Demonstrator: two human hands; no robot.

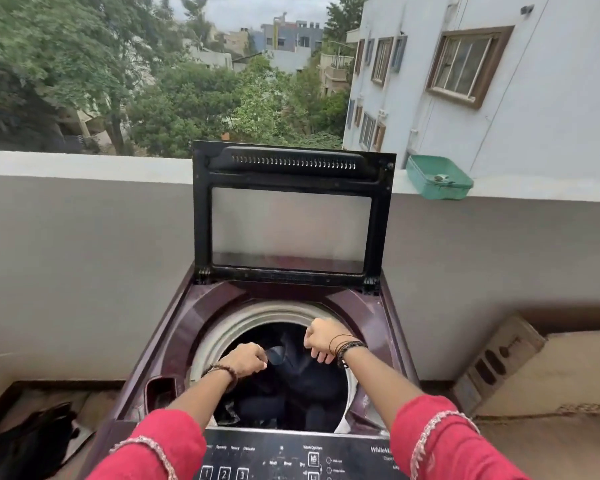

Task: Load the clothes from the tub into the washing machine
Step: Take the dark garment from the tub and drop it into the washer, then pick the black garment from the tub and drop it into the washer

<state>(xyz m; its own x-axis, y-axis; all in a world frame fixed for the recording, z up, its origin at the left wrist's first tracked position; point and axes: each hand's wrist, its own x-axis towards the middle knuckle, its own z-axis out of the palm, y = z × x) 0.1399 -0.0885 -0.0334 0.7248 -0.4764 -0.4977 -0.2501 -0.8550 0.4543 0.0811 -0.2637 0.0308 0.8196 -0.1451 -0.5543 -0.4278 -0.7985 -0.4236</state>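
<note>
A maroon top-loading washing machine (357, 306) stands in front of me with its black glass lid (291, 216) raised upright. Dark clothes (291, 393) lie inside the drum. My left hand (245, 360) and my right hand (321, 341) hover over the drum opening, fingers curled. Each grips an edge of a dark garment (286, 355) that hangs between them into the drum. The tub is not visible.
The control panel (291, 455) is at the machine's near edge. A grey parapet wall (84, 244) runs behind, with a green tray (437, 181) on top. A dark heap (32, 441) lies on the floor at the left. A flat board (499, 362) leans at the right.
</note>
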